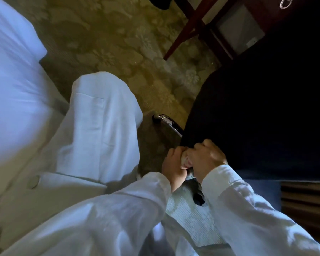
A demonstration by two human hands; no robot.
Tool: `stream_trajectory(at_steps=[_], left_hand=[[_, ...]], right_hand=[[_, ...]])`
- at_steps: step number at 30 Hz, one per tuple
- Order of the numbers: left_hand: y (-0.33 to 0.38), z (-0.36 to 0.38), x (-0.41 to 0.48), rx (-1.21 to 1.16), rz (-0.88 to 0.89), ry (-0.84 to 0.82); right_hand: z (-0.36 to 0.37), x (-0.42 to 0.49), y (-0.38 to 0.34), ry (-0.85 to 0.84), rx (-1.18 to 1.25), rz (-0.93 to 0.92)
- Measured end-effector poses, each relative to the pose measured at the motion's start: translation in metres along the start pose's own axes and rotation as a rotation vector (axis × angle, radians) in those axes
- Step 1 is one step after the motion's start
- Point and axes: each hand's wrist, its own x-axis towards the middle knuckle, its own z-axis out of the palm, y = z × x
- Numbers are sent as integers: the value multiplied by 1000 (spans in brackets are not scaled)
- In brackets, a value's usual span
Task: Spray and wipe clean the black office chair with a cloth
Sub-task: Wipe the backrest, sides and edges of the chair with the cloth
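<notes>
Our left hand (172,164) and right hand (206,159) meet low in the frame, a bit right of centre. Both are curled tight round the same bunched-up cloth (186,161), knuckle to knuckle. The wad between them is pale with a pinkish tinge, and what looks like more of it, a light striped stretch, hangs down below the wrists. We can't tell for sure that it's all one piece.

The hands sit right at the lower left edge of the black office chair (257,117), with the right hand's knuckles touching the dark surface. The chair fills most of the right half of the frame and is so dark we can't make out seams or detail. A shiny chrome leg (167,122) pokes out from under it, just above the hands.

Both arms are in loose white sleeves (248,209) coming up from the bottom corners, and a bent knee in white trousers (103,117) takes up the middle left. The floor is olive carpet (118,43) with a flower pattern. There's a white bed (11,71) in the upper left, and dark red wooden furniture (192,24) with a metal ring pull (285,3) in the upper right.
</notes>
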Motion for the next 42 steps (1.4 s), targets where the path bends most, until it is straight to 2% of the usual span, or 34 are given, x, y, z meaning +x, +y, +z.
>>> stream_trajectory(at_steps=[6, 11, 14, 18, 27, 29, 31, 34, 36, 38, 41, 42], left_hand=[[-2, -1, 25, 4, 78, 60], [-11, -4, 82, -72, 25, 17], [-13, -1, 116, -95, -25, -10], [-26, 10, 149, -76, -72, -55], [-1, -5, 100, 30, -8, -62], [2, -6, 80, 71, 25, -64], [8, -6, 59, 105, 65, -55], [17, -6, 26, 149, 125, -20], [17, -4, 8, 168, 162, 0], [14, 2, -8, 172, 198, 40], [3, 15, -21, 194, 260, 101], [-1, 18, -21, 198, 253, 106]], right_hand=[[-13, 32, 6, -56, 109, 86], [-24, 89, 23, -188, 100, 160], [-23, 113, 35, -153, 263, 269], [-19, 126, 42, -58, 307, 265], [-26, 95, 37, -244, 201, 210], [-25, 78, 32, -240, 230, 191], [-23, 51, 26, -185, 222, 165], [-21, 5, 17, -68, 27, 39], [-21, -22, 10, -2, -8, 23], [-16, -42, -2, 105, 69, 78], [3, -57, -12, 382, 254, 160], [11, -53, -13, 405, 315, 182]])
